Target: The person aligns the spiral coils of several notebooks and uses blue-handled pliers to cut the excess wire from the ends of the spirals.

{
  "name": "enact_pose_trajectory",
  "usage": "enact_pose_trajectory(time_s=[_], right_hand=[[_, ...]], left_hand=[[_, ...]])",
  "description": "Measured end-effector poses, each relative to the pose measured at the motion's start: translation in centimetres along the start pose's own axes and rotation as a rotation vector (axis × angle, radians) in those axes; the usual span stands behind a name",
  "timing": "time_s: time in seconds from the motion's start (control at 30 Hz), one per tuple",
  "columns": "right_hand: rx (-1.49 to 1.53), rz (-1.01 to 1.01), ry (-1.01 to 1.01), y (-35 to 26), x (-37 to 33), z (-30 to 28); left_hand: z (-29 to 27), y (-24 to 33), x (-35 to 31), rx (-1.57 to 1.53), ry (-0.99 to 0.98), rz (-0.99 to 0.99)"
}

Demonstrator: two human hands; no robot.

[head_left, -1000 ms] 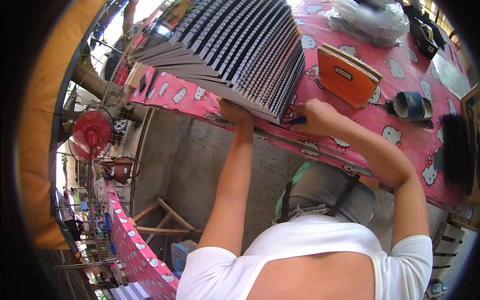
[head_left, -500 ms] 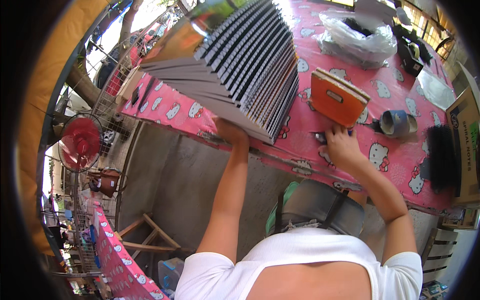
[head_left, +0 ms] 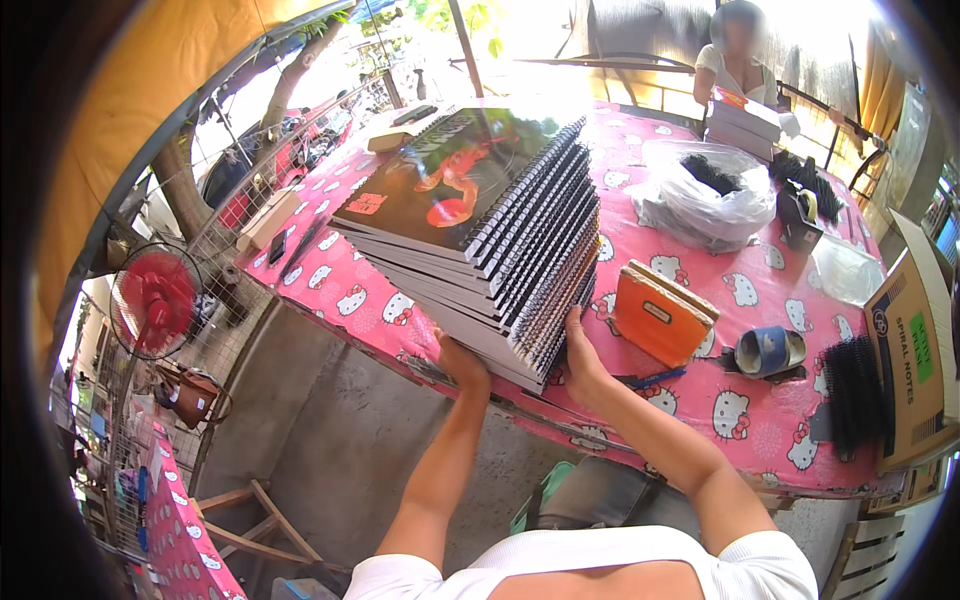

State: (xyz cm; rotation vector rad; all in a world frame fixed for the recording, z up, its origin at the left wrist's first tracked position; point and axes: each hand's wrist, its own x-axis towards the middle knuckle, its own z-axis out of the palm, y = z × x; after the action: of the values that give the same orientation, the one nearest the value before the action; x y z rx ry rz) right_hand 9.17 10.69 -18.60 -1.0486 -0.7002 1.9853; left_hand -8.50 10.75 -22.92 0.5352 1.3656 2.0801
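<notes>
A tall stack of spiral-bound notebooks [head_left: 450, 190] stands near the table's front edge, black coil spines facing right and a dark glossy picture cover on top. My left hand [head_left: 462, 362] grips its lower near corner, with its fingertips partly hidden. On the spine side my right hand [head_left: 584, 358] presses against the lower coils, fingers pointing up, so the stack sits between both hands. Just right of that hand stands an orange block-like object [head_left: 660, 318] with a small label plate. A blue pen [head_left: 655, 379] lies in front of it.
A blue tape roll [head_left: 770, 352], black coils [head_left: 850, 395] and an open carton [head_left: 915, 350] are at the right. Behind are a plastic bag of coils [head_left: 705, 200] and a black tape dispenser [head_left: 800, 218]. Another person [head_left: 735, 65] is beyond the table. A red fan [head_left: 157, 300] stands left.
My right hand has left the pen beside the orange block and moved left onto the notebook stack. My left hand stays at the stack's lower corner. The view has tilted up, showing another person.
</notes>
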Motion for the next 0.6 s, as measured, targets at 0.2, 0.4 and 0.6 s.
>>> enact_pose_trajectory(time_s=[0.2, 0.4, 0.6], right_hand=[[0.177, -0.046, -0.196, -2.3, 1.8, -0.7], [0.066, 0.027, -0.144, -8.1, 6.8, -3.9], [-0.173, -0.131, -0.042, -7.9, 7.0, -6.2]], left_hand=[[-0.4, -2.8, -1.1, -0.069, 0.098, 0.132], [3.2, -0.9, -7.8, 0.029, 0.072, 0.084], [4.5, 0.7, -10.9, -0.131, 0.078, -0.129]])
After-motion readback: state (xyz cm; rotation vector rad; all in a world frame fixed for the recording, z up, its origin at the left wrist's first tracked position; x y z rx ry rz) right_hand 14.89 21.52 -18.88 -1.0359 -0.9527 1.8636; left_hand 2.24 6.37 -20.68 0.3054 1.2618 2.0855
